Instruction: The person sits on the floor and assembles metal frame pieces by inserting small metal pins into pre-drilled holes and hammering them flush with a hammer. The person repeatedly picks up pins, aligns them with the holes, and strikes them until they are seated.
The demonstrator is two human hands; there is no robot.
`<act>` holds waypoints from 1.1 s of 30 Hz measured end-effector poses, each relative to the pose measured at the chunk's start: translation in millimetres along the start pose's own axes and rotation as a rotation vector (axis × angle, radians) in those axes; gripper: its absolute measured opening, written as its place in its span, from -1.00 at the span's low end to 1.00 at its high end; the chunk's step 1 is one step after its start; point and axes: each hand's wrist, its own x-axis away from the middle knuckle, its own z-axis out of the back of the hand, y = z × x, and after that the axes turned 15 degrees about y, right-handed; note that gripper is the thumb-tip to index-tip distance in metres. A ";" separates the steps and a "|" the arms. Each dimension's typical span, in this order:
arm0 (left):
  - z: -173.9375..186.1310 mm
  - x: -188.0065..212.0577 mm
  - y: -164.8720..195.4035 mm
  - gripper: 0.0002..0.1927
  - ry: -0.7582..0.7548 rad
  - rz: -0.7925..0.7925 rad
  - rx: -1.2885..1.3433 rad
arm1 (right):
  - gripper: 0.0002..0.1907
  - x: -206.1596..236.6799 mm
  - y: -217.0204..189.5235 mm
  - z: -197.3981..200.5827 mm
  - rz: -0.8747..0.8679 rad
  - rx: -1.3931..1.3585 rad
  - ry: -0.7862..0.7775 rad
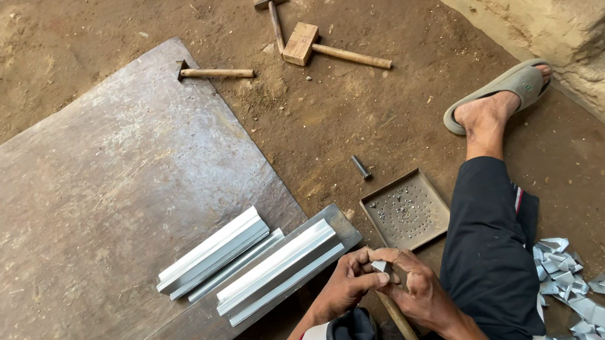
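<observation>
From the head view you sit on the dirt floor (359,122) with your right leg stretched out and a grey sandal (500,91) on that foot. Your left hand (346,286) and right hand (418,292) meet low in the middle, just off the near corner of a big, dull metal sheet (71,210) lying flat on the floor. Your left grip is clenched, its fingertips pinching a small silvery metal piece (381,266). Your right grip is closed around a wooden handle (403,325) that runs down toward your lap; the tool's head is hidden between your hands, so you cannot tell what kind it is. Just beside your left hand, two bundles of folded, shiny metal strips (252,262) lie side by side on the sheet, slanting up to the right. Just past your hands sits a square, shallow metal tray (405,211) with a dotted bottom, and a short dark punch (360,167) lies near its far corner. Farther off lie a hammer (216,72) at the sheet's edge, a second hammer (274,20) and a wooden mallet (325,47). By your right knee a heap of shiny metal scraps (583,288) spreads over the floor.
</observation>
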 end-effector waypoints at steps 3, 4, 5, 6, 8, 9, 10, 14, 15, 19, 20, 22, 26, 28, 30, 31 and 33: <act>2.5 0.2 -4.1 -0.61 0.040 0.085 0.024 | -0.59 -4.0 -6.2 -5.4 -0.150 -0.040 -0.079; 4.0 0.6 -4.5 -0.57 0.029 0.100 0.028 | -0.60 -3.3 -5.4 -9.0 -0.068 -0.021 -0.072; 5.4 1.3 -5.0 -0.53 0.020 0.118 0.034 | -0.61 -1.6 -3.2 -12.3 0.010 -0.003 -0.068; 6.9 1.9 -5.3 -0.49 0.013 0.134 0.040 | -0.64 0.7 -0.2 -15.7 0.025 0.006 -0.078; 9.2 1.5 -5.8 -0.48 -0.001 0.131 0.072 | -0.68 5.3 7.5 -23.0 0.061 0.022 -0.089; 9.8 0.9 -6.6 -0.47 -0.008 0.133 0.089 | -0.68 7.8 11.6 -25.5 0.041 0.009 -0.096; 10.0 -0.1 -7.8 -0.48 0.022 0.140 0.075 | -0.67 10.2 15.6 -27.6 0.020 -0.002 -0.100; 9.1 -7.1 -13.5 -0.49 0.062 0.120 -0.073 | -0.65 17.4 29.3 -30.0 -0.329 -0.116 -0.066; 8.6 -8.4 -14.9 -0.49 0.057 0.103 -0.129 | -0.63 18.7 31.8 -29.6 -0.352 -0.134 -0.065; 7.7 -11.6 -15.7 -0.50 0.068 0.118 -0.192 | -0.61 23.1 36.4 -28.4 -0.147 -0.065 -0.037; 7.9 -11.7 -15.1 -0.50 0.056 0.099 -0.198 | -0.62 24.0 36.2 -28.5 -0.023 -0.013 -0.022; 8.5 -10.6 -14.2 -0.51 0.029 0.089 -0.193 | -0.61 25.8 34.2 -28.7 -0.228 -0.125 -0.012; 10.0 -7.9 -17.1 -0.53 0.015 0.119 -0.157 | -0.61 22.2 28.7 -26.8 -0.042 -0.042 0.000; 10.4 -8.8 -21.2 -0.57 0.100 0.144 -0.097 | -0.64 15.1 27.4 -24.8 -0.250 -0.052 0.020; 10.5 -12.6 -25.6 -0.61 0.255 0.181 0.004 | -0.62 5.3 27.9 -23.6 -0.248 0.024 0.046; 11.6 -15.1 -26.9 -0.66 0.275 0.132 -0.073 | -0.59 0.7 28.2 -23.6 -0.149 0.106 0.056; 13.8 -19.6 -29.0 -0.75 0.317 0.040 -0.224 | -0.57 -5.5 28.6 -24.9 -0.049 0.191 0.051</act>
